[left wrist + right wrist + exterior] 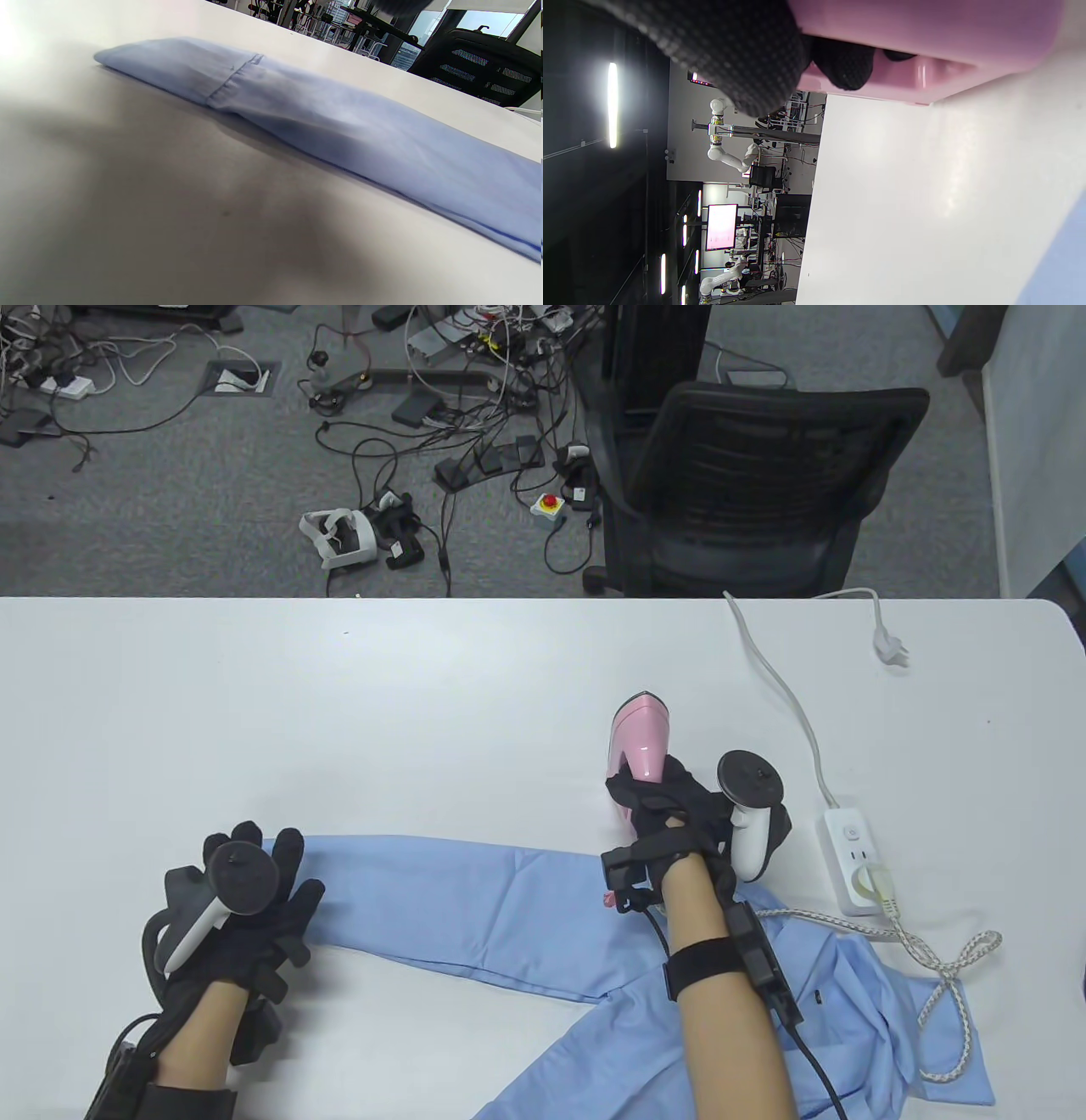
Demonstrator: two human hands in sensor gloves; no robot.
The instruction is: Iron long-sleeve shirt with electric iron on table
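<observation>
A light blue long-sleeve shirt lies on the white table, one sleeve stretched left; the sleeve with its cuff shows in the left wrist view. My left hand lies flat with fingers spread on the cuff end of the sleeve. My right hand grips the handle of a pink electric iron, which sits on the table just past the sleeve's far edge. In the right wrist view my gloved fingers wrap the pink iron.
A white power strip lies at the right with the iron's braided cord plugged in; its own cable runs to the far edge. A black office chair stands behind the table. Cables litter the floor.
</observation>
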